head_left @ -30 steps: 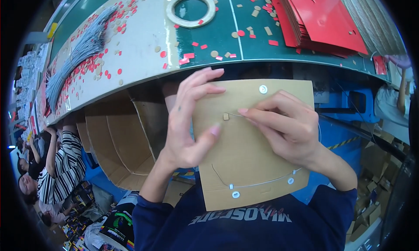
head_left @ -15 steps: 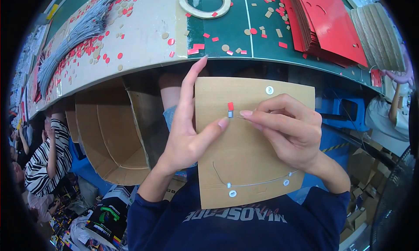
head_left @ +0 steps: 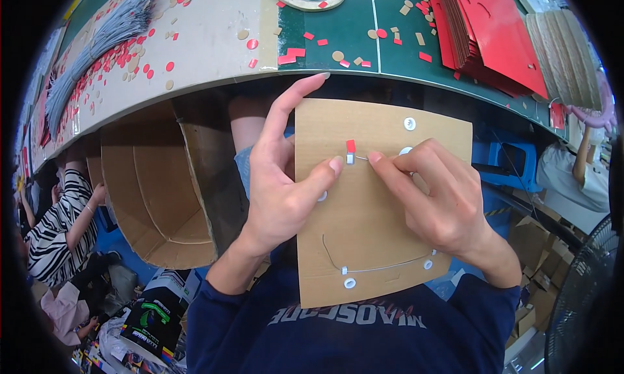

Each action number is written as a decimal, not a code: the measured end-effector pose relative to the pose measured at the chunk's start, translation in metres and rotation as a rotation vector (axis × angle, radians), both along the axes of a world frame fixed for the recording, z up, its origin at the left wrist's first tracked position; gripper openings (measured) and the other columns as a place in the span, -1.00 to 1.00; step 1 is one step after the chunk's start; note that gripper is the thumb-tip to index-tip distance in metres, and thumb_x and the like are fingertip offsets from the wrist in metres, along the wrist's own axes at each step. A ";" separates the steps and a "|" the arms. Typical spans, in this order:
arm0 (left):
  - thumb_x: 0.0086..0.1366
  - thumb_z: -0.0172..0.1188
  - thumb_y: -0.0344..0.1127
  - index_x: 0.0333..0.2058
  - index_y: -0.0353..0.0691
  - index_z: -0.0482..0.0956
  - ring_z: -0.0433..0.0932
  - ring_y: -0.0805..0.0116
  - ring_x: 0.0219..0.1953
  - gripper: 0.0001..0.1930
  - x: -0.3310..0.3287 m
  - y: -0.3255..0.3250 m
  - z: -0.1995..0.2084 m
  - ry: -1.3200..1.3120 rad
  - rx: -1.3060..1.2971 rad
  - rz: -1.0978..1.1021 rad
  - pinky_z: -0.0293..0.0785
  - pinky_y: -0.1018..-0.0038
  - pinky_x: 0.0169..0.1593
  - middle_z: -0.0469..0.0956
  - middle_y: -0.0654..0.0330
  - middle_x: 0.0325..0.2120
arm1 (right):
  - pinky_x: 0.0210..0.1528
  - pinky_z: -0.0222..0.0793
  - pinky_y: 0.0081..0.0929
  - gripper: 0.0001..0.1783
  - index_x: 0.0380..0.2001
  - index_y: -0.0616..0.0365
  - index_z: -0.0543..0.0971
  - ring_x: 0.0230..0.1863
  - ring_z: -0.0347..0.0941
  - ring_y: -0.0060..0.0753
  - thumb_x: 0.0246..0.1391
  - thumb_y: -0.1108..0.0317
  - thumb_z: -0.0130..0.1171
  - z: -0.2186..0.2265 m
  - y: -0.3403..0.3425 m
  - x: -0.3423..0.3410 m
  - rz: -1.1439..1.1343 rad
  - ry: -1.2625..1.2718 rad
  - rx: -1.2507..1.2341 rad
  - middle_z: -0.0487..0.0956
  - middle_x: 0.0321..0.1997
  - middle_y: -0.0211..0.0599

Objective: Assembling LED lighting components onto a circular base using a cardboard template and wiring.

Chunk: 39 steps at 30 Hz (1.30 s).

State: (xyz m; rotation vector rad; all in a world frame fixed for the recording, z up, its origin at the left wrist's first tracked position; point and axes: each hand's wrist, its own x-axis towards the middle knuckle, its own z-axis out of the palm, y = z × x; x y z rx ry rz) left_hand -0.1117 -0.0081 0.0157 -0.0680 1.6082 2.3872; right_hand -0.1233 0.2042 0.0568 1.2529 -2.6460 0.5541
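A brown cardboard sheet (head_left: 364,218) is in front of my chest. My left hand (head_left: 283,192) grips its left edge, with the thumb on the face beside a small white clip (head_left: 350,158) that has a red tab (head_left: 351,146) above it. My right hand (head_left: 442,198) pinches a thin grey wire (head_left: 363,157) just right of this clip; most of the wire is hidden. Lower on the sheet, another grey wire (head_left: 383,269) runs through a white clip (head_left: 344,270) toward the right edge, its loose end bent upward. White round washers (head_left: 350,283) sit on the sheet.
Ahead, a table (head_left: 214,49) carries a bundle of grey wires (head_left: 97,55), a tape roll (head_left: 309,3), a stack of red sheets (head_left: 487,42) and scattered paper bits. An open cardboard box (head_left: 156,198) stands at left, a fan (head_left: 585,302) at right. Another person (head_left: 62,211) is far left.
My right hand has turned, its fingertips slightly farther from the clip, with more wire showing between. A washer beside my right fingers has come into sight. The table sits higher in view.
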 end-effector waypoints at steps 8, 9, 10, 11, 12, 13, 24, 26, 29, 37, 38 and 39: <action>0.21 0.07 -0.64 0.44 -0.21 0.03 0.60 0.48 -0.08 -0.19 0.000 -0.001 0.002 -0.013 -0.021 0.004 0.49 0.55 -0.05 0.60 0.06 -0.08 | -0.43 0.41 -0.45 -0.35 -0.12 0.47 0.67 -0.40 0.46 -0.35 -0.48 0.47 0.17 0.008 -0.001 -0.009 0.165 0.030 0.099 0.48 -0.34 -0.24; 0.21 0.07 -0.64 0.44 -0.21 0.03 0.60 0.48 -0.08 -0.19 -0.001 0.000 0.001 -0.012 -0.021 0.008 0.49 0.55 -0.05 0.60 0.06 -0.08 | -0.43 0.41 -0.45 -0.35 -0.12 0.47 0.67 -0.40 0.46 -0.35 -0.48 0.46 0.17 0.007 -0.002 -0.009 0.168 0.030 0.085 0.48 -0.34 -0.23; 0.21 0.06 -0.64 0.44 -0.21 0.03 0.60 0.47 -0.08 -0.19 -0.001 0.001 0.000 0.000 -0.007 0.010 0.49 0.55 -0.04 0.60 0.05 -0.07 | -0.43 0.41 -0.45 -0.35 -0.12 0.47 0.67 -0.40 0.46 -0.35 -0.48 0.46 0.17 0.007 -0.004 -0.009 0.171 0.031 0.085 0.48 -0.34 -0.23; 0.21 0.06 -0.64 0.43 -0.21 0.03 0.60 0.47 -0.07 -0.19 -0.002 0.001 0.000 0.013 0.007 0.011 0.49 0.55 -0.03 0.60 0.05 -0.06 | -0.42 0.43 -0.45 -0.36 -0.13 0.47 0.67 -0.38 0.48 -0.34 -0.48 0.47 0.17 0.007 -0.006 -0.009 0.187 0.057 0.122 0.49 -0.33 -0.23; 0.21 0.06 -0.64 0.43 -0.21 0.03 0.60 0.47 -0.07 -0.19 -0.002 0.000 -0.001 0.013 0.007 0.013 0.49 0.55 -0.03 0.60 0.05 -0.06 | -0.41 0.45 -0.45 -0.36 -0.13 0.48 0.67 -0.37 0.50 -0.33 -0.48 0.47 0.17 0.007 -0.007 -0.008 0.203 0.084 0.160 0.51 -0.32 -0.22; 0.22 0.06 -0.64 0.43 -0.21 0.03 0.60 0.46 -0.07 -0.20 -0.001 0.000 -0.001 0.007 0.009 0.019 0.49 0.54 -0.02 0.59 0.06 -0.05 | -0.41 0.45 -0.45 -0.36 -0.13 0.48 0.67 -0.37 0.50 -0.33 -0.48 0.47 0.17 0.006 -0.007 -0.008 0.205 0.084 0.159 0.51 -0.32 -0.22; 0.20 0.05 -0.65 0.43 -0.21 0.04 0.58 0.42 0.00 -0.19 -0.004 -0.004 0.002 -0.044 0.015 0.021 0.49 0.50 0.02 0.57 0.04 -0.01 | -0.39 0.52 -0.41 -0.36 -0.15 0.43 0.68 -0.36 0.52 -0.26 -0.53 0.49 0.23 0.004 0.001 -0.017 0.174 -0.089 -0.002 0.53 -0.33 -0.21; 0.20 0.04 -0.65 0.43 -0.22 0.04 0.59 0.42 0.00 -0.20 -0.005 -0.001 0.002 -0.015 0.012 0.039 0.49 0.50 0.02 0.57 0.05 -0.01 | -0.39 0.52 -0.40 -0.36 -0.15 0.42 0.68 -0.37 0.51 -0.26 -0.53 0.49 0.23 0.002 0.003 -0.019 0.190 -0.081 -0.004 0.52 -0.33 -0.22; 0.18 0.03 -0.66 0.44 -0.23 0.02 0.59 0.42 -0.01 -0.17 -0.006 0.008 0.002 -0.005 0.044 0.103 0.50 0.50 0.02 0.57 0.06 -0.02 | -0.39 0.52 -0.40 -0.37 -0.15 0.41 0.68 -0.36 0.51 -0.27 -0.52 0.49 0.24 -0.004 0.001 -0.020 0.211 -0.053 -0.016 0.52 -0.33 -0.22; 0.13 0.02 -0.63 0.49 -0.23 -0.10 0.59 0.52 -0.19 -0.08 -0.002 -0.004 -0.002 -0.008 0.045 -0.023 0.44 0.62 -0.17 0.61 0.11 -0.13 | -0.43 0.51 -0.44 -0.38 -0.20 0.40 0.70 -0.40 0.52 -0.27 -0.56 0.50 0.25 -0.006 0.008 -0.024 0.185 -0.011 -0.119 0.53 -0.37 -0.23; 0.13 0.02 -0.63 0.50 -0.22 -0.11 0.59 0.53 -0.21 -0.07 -0.001 -0.004 -0.002 -0.017 0.037 -0.032 0.43 0.63 -0.18 0.62 0.11 -0.14 | -0.45 0.50 -0.45 -0.39 -0.21 0.40 0.70 -0.42 0.52 -0.28 -0.57 0.50 0.25 -0.006 0.016 -0.021 0.168 -0.015 -0.104 0.53 -0.37 -0.23; 0.13 0.02 -0.63 0.50 -0.22 -0.12 0.59 0.54 -0.22 -0.06 -0.001 -0.003 -0.001 -0.025 0.028 -0.041 0.43 0.63 -0.19 0.63 0.12 -0.16 | -0.46 0.48 -0.46 -0.40 -0.23 0.40 0.70 -0.44 0.51 -0.29 -0.58 0.50 0.25 -0.006 0.020 -0.020 0.151 -0.018 -0.090 0.52 -0.38 -0.24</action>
